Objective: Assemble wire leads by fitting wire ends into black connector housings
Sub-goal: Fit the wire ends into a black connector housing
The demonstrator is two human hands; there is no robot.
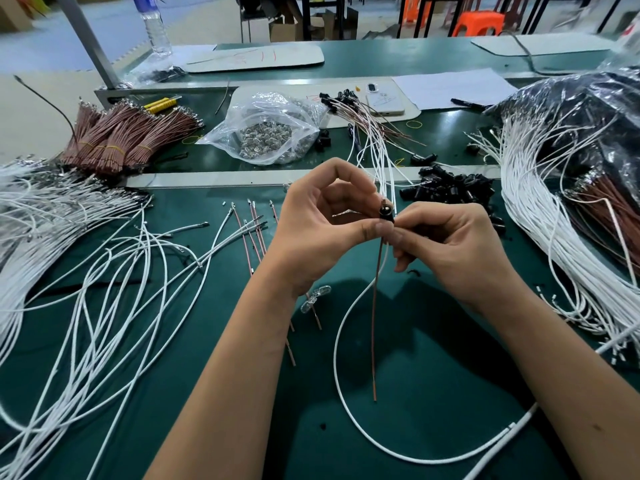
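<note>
both forearms are reaching up from the lower frame to the middle, where the left hand [313,220] and right hand [450,247] are meeting. each grip is narrow: the left hand is pinching a black connector housing [385,212], and the right hand is pinching a brown wire [376,323] and a white wire [346,403] just under it. both wires are hanging toward the green desk [433,358]. loose black housings [453,190] are lying at right of centre, brown bundles [117,136] at upper left.
</note>
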